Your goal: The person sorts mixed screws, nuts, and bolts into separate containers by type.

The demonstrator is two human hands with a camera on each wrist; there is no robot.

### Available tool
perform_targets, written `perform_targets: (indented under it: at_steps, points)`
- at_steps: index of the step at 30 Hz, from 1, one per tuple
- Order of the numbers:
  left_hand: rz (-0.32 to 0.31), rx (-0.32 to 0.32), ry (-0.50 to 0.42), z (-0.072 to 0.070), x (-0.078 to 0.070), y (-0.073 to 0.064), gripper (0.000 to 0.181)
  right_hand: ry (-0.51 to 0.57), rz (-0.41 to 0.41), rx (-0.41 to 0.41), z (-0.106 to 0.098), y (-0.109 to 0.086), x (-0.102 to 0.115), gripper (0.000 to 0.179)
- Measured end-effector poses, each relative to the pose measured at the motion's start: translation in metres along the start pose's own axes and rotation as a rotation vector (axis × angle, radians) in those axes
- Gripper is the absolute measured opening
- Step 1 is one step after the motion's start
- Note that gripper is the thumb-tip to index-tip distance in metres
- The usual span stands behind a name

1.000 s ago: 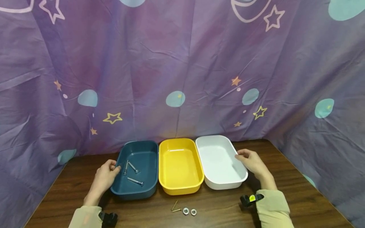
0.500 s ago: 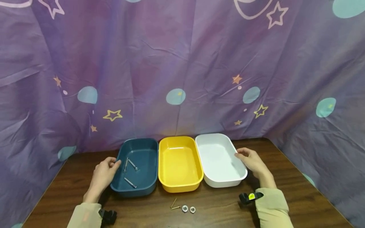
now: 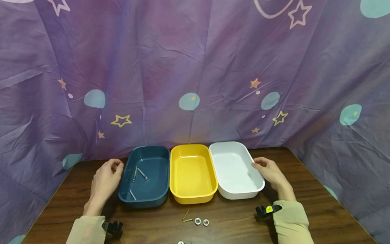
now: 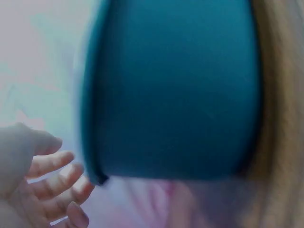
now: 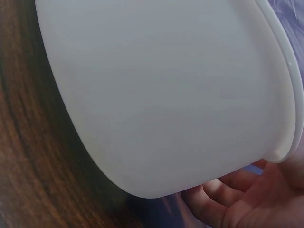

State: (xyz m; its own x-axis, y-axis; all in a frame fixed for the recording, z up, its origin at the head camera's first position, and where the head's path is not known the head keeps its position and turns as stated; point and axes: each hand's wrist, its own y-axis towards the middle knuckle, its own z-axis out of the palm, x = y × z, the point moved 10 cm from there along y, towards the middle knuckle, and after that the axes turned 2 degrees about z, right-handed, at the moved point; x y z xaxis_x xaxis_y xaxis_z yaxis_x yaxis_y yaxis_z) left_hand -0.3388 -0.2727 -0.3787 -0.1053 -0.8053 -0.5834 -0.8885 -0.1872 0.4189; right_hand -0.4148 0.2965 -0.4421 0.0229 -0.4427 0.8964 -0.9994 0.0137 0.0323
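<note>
Nuts [image 3: 198, 224] and screws [image 3: 187, 220] lie in the foreground. Beyond, a relaxed left hand [image 3: 105, 178] has the blue tray [image 3: 156, 171] just to its right; the right hand [image 3: 272, 174] pinches the rim of the white tray [image 3: 234, 173], apparently steadying it, a step calling next for release.

From my remote station I counted three trays: one blue tray [image 3: 156, 176], one yellow tray [image 3: 192, 176], one white tray [image 3: 236, 176]. I tallied three silver bolts [image 3: 142, 173], two brass-colored screws [image 3: 187, 220] and two nuts [image 3: 195, 221], plus at least one cut-off metal piece [image 3: 180, 242] I couldn't identify. I had two hands, one left hand [image 3: 104, 181] and one right hand [image 3: 272, 174], and two black wrist devices [image 3: 114, 228].
</note>
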Motion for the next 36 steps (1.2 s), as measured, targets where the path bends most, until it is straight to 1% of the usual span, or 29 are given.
perform_targets:
  at_steps: [4,8,11,16,19,21,25,29,33,36]
  points:
    - [0.067,0.003,-0.011,-0.004,-0.027,-0.003,0.020,-0.008,-0.002,-0.001,-0.001,0.000,0.001,0.039]
    - [0.142,0.025,-0.041,-0.001,-0.056,-0.011,0.018,-0.013,-0.002,-0.006,-0.001,0.000,0.001,0.039]
    - [0.173,0.061,-0.072,0.004,-0.075,-0.019,0.017,-0.013,-0.003,-0.005,-0.001,0.001,0.000,0.039]
    - [0.196,0.122,-0.116,0.013,-0.100,-0.035,0.013,-0.014,-0.002,-0.004,0.000,0.001,-0.001,0.039]
    - [0.219,0.162,-0.132,0.022,-0.113,-0.045,0.009,-0.016,0.001,-0.007,-0.001,0.001,-0.002,0.039]
    - [0.249,0.178,-0.127,0.029,-0.122,-0.053,0.006,-0.020,0.002,-0.004,-0.001,0.001,-0.002,0.040]
    - [0.316,0.215,-0.098,0.046,-0.138,-0.072,0.004,-0.030,0.009,-0.004,-0.001,0.001,-0.002,0.040]
    - [0.368,0.271,-0.086,0.063,-0.151,-0.089,0.003,-0.028,0.019,-0.007,0.000,0.001,-0.003,0.041]
    - [0.399,0.332,-0.093,0.079,-0.156,-0.102,0.004,-0.025,0.018,-0.004,0.000,-0.001,-0.002,0.041]
    - [0.412,0.406,-0.101,0.094,-0.157,-0.109,0.004,-0.024,0.015,-0.006,0.000,-0.001,-0.001,0.041]
